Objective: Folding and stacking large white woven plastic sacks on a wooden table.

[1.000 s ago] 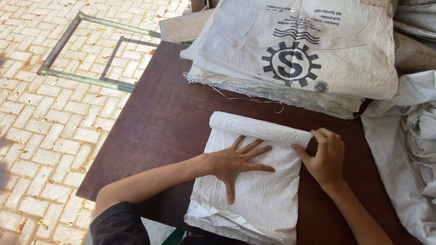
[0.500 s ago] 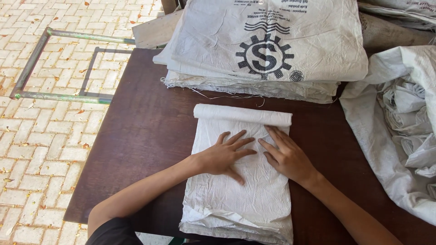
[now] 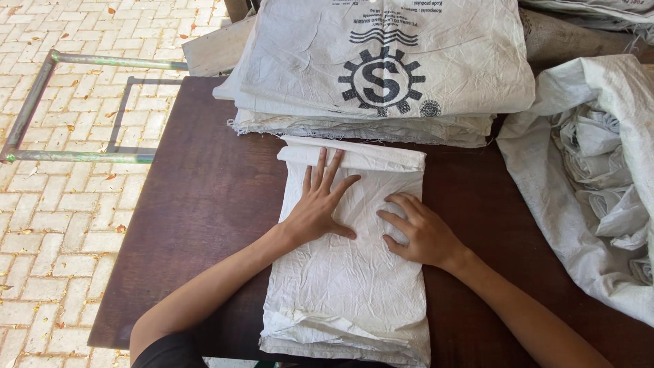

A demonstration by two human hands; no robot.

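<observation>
Folded sack (image 3: 347,286): white woven, creased, lying flat on the worktop (image 3: 204,204), long axis running from near edge to far edge, roughly mid-width. Near end reaching the near edge, layers visible there. Far end turned into a roll (image 3: 354,155), lying crosswise and just short of the stack.

Left hand (image 3: 319,208): flat on the sack, palm down, fingers spread and straight, fingertips touching the roll. Grip fully open; nothing held, pressing only.

Right hand (image 3: 419,232): on the sack's right half, just beside the left hand, palm down, fingers bent slightly and pointing left. Grip open; nothing held, resting on the fabric. Both forearms entering from the near edge.

Stack (image 3: 381,82): flat white sacks piled at the far edge, top sack bearing a black cog emblem and wavy lines. Frayed threads along the stack's near side. Stack apart from the hands, close to the roll; contact between the two not determinable.

Loose sacks (image 3: 593,177): crumpled white heap at the right edge, partly draped over the worktop, well apart from the right hand.

Worktop: dark brown, matte, bare on the left half.

Frame (image 3: 75,109): grey-green metal tubing standing on the paving (image 3: 61,259) beyond the left edge. Paving of pale bricks, scattered dry leaves. Board (image 3: 211,54), pale, projecting beyond the far left corner under the stack.
</observation>
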